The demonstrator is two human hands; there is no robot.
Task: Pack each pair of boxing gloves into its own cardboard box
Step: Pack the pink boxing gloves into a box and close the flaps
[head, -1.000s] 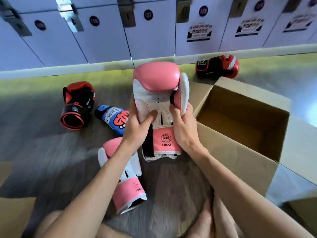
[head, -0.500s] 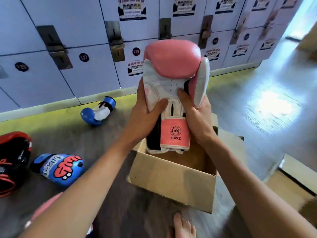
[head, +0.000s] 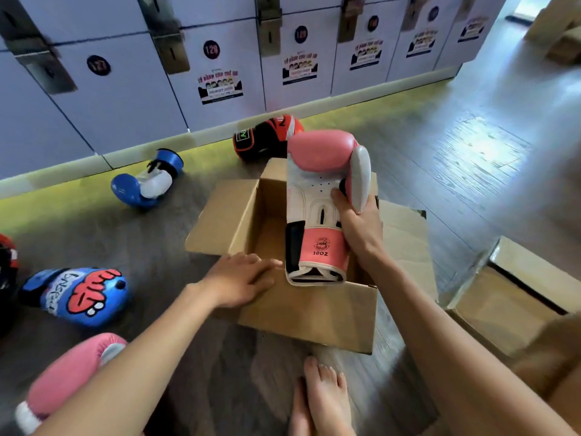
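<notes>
Early stage: right hand (head: 358,228) grips first pink glove (head: 320,196) over open box (head: 301,313) at centre; left hand (head: 242,281) flat, fingers relaxed, on box edge. Second pink glove (head: 63,376) lower left, other pairs unpacked.

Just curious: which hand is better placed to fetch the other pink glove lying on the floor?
Left, probably. The left hand holds nothing, just rests on the cardboard box, and the second pink glove lies beside that forearm. The right hand grips the first pink glove over the box.
</notes>
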